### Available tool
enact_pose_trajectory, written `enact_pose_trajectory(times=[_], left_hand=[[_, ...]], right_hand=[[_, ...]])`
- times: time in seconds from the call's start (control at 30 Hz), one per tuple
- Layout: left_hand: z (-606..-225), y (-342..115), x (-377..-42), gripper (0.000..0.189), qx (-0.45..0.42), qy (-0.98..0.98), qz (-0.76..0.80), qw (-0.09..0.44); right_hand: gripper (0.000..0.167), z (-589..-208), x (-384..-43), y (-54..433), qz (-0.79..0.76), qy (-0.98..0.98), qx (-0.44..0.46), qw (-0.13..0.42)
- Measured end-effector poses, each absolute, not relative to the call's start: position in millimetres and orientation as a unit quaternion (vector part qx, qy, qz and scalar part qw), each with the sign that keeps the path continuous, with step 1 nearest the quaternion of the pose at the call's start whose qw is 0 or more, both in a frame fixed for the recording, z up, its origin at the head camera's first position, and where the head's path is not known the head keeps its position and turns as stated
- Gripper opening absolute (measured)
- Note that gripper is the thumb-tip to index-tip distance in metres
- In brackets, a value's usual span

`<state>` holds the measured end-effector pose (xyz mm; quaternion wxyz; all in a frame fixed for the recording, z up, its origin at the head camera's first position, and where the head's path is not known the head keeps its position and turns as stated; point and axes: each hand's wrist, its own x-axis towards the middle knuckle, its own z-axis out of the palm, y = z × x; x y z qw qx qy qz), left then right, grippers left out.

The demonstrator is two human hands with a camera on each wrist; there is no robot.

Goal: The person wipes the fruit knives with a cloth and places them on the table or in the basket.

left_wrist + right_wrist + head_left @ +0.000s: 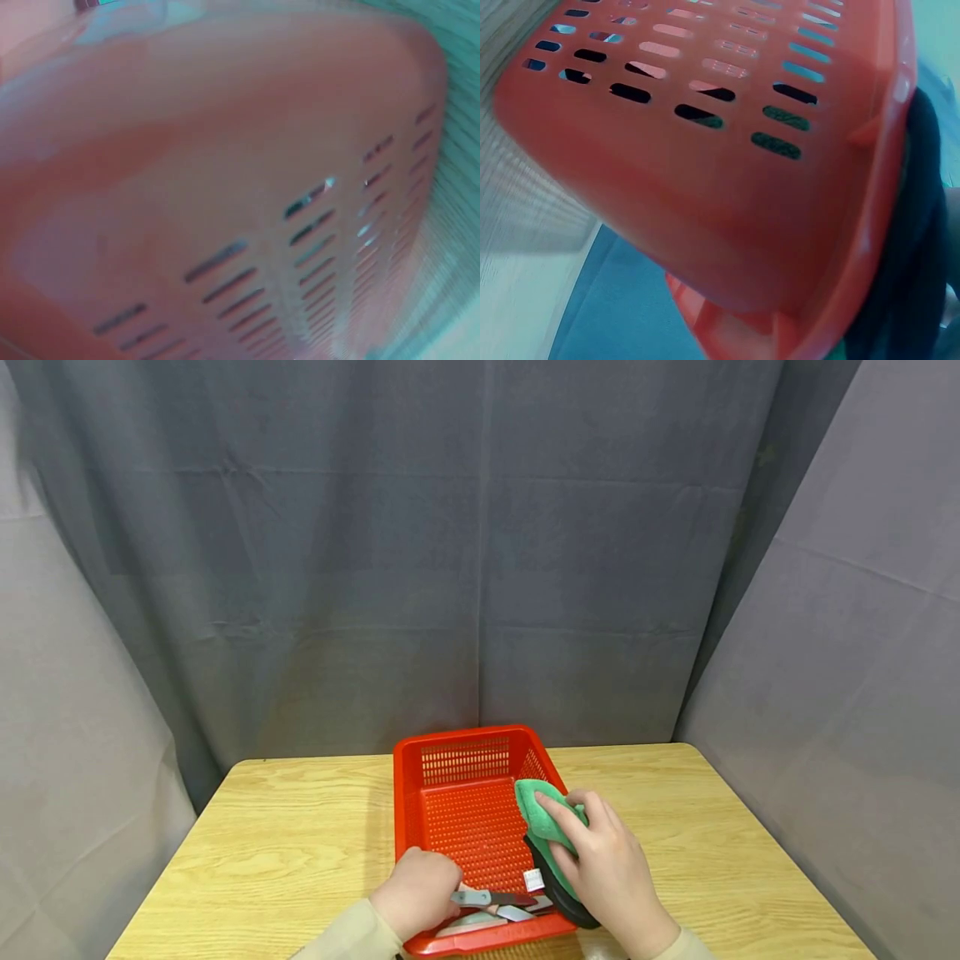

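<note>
A red plastic basket (405, 810) stands on the table. At its front left corner is my left hand (420, 889), fingers curled round the end of a slim grey-handled tool with a dark blade-like part (513, 900). Its exact kind is unclear. Over the basket's right side my right hand (607, 868) grips a soft green cloth (536, 810). A black piece (555, 881) lies below the green cloth, against the basket's rim; in the right wrist view this black piece (919, 225) hangs beside the rim. Whether green and black are one item, I cannot tell.
Several pale and grey slim items (480, 921) lie at the basket's front end, near a small white label (533, 880). The light wooden table (300, 827) extends on both sides. A grey curtain (337, 568) hangs behind it.
</note>
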<state>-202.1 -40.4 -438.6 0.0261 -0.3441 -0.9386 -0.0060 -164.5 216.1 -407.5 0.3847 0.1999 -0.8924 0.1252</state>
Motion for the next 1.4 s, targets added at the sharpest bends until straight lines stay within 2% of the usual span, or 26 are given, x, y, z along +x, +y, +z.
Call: enact_pose_trajectory(times=[0.23,0.47,0.57,0.67,0.77,0.83,0.93,1.13,1.4], left_hand=[[-438.9,-41.4,-204.7,0.032,-0.348,-0.936,-0.044,0.032],[-437.2,-51.0,-209.6,0.015,-0.356,-0.919,-0.164,0.05],[-433.1,-59.4,-204.1,0.013,-0.358,-0.908,-0.2,0.081],[-427.5,-67.4,-196.7,0.012,-0.353,-0.896,-0.23,0.138],[-421.9,-75.3,-191.1,0.014,-0.339,-0.885,-0.253,0.198],[-417.9,-80.7,-188.8,0.016,-0.324,-0.881,-0.26,0.227],[-412.8,-89.3,-185.7,0.019,-0.306,-0.878,-0.267,0.254],[-407.9,-105.6,-180.6,0.021,-0.277,-0.876,-0.281,0.277],[-414.3,-128.1,-191.2,0.022,-0.243,-0.874,-0.272,0.322]], right_hand=[[0.07,-407.8,-164.3,216.6,0.126,-0.892,0.199,0.386],[0.069,-406.4,-163.0,219.7,0.142,-0.88,0.202,0.406],[0.068,-404.1,-162.4,223.5,0.149,-0.867,0.202,0.431],[0.062,-400.5,-161.3,229.4,0.158,-0.857,0.2,0.449],[0.041,-396.8,-160.1,235.5,0.174,-0.85,0.2,0.456],[0.034,-394.6,-159.6,238.8,0.179,-0.844,0.198,0.464],[0.046,-390.4,-159.0,242.9,0.177,-0.833,0.194,0.487],[0.047,-381.4,-154.3,259.2,0.172,-0.833,0.174,0.497],[0.044,-375.0,-154.4,297.3,0.163,-0.833,0.133,0.513]])
